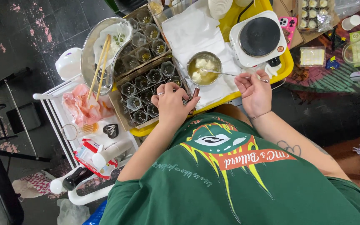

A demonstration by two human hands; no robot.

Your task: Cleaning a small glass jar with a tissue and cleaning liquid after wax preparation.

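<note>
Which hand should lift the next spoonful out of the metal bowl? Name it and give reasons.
Right, probably. The right hand holds the spoon, whose tip sits in the metal bowl. The left hand rests on the small cups, away from the spoon's handle.

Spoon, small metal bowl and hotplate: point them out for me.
Spoon (226, 74), head view, mid-handle.
Small metal bowl (192, 59), head view, left rim.
Hotplate (259, 36), head view, centre of black disc.
</note>
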